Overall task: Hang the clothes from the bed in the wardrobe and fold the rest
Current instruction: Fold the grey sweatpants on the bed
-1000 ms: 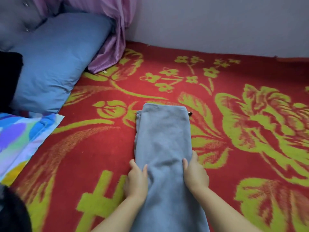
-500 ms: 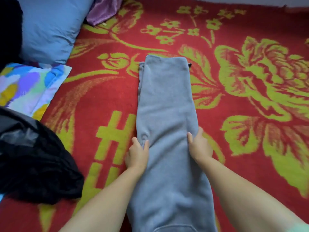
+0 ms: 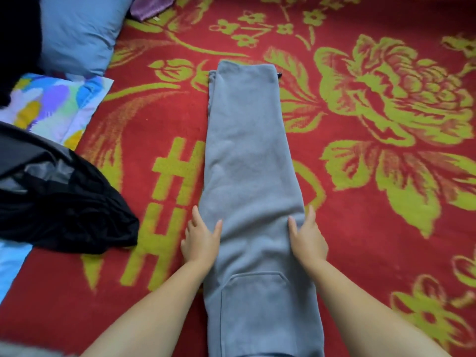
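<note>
Two bare forearms come in from the near edge of the bed and run forward, one on each side of a long grey garment [image 3: 249, 176]. The garment is folded into a narrow strip and lies flat on the red and green flowered blanket [image 3: 373, 240], about in the middle of the bed, running from the near edge toward the far side. A pocket seam shows on its near part, between the forearms.

The left hand [image 3: 201, 240] lies at the left edge of the strip. Its thumb rests on top of the cloth and its fingers seem to go under the edge, so it pinches the fabric. The right hand [image 3: 307, 240] does the same at the right edge, thumb on top. Both wrists are low and nearly straight.

At the left edge of the bed lies a crumpled black garment [image 3: 59, 207]. Beyond it is a many-coloured pillow [image 3: 59, 104], and farther, in the far left corner, a blue pillow [image 3: 82, 32]. A piece of purple fabric [image 3: 152, 7] shows just beside the blue pillow at the far edge.
</note>
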Motion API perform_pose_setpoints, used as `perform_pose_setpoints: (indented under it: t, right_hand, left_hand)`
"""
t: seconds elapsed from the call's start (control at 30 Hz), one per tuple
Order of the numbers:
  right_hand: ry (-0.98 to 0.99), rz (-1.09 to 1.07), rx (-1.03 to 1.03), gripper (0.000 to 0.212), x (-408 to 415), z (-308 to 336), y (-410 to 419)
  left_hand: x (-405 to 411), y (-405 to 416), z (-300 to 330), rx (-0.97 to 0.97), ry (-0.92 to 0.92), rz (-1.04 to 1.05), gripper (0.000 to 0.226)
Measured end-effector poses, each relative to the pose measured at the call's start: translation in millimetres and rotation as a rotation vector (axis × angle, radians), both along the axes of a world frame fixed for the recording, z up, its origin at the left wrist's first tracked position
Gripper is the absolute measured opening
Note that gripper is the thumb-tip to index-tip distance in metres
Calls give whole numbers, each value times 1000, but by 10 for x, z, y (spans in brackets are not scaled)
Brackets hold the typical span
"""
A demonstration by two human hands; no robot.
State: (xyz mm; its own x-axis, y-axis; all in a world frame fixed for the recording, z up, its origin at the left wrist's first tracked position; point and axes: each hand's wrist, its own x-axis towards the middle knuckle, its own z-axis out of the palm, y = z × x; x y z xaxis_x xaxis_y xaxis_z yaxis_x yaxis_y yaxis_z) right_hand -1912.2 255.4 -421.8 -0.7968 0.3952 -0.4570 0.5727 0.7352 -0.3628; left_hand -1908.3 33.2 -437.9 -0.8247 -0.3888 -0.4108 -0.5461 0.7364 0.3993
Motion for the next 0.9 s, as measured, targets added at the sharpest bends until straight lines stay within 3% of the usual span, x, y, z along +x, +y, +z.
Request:
perform_pose_setpoints:
  t: [0.1,0.17,0.27,0.37,0.47,0.67,0.73,0.83,0.9]
  right_hand:
    - [-113,37,34,62,527,-2,7]
    - [-90,90,36,52,672,-44,15]
    - [-24,145,26,45,667,-126,106]
    - [-32,82,-24,53,827,-151,226]
    - [-46,98,-113,60,1236,-78,238]
    - [-165,-67,-299,68,2449,155,219]
    - [-219,-137,-384,70,2715,172,177]
    - [-273,-134,-452,63,2906,112,195]
    - [-262,-135,-481,64,2916,58,285]
  left_hand:
    - [439,35,34,143,-82,64,76]
    - [543,12,0,226,-34,116,65]
    - [527,-84,-66,195,44,202,58]
    - [777,-61,-27,195,33,232,66]
    - [1341,68,66,321,27,220,67]
    - [2632,543,193,408,-132,370,47]
    - [2853,603,150,494,-202,440,43]
    - [3002,527,72,692,-282,526,56]
    - [2982,442,133,857,-303,527,46]
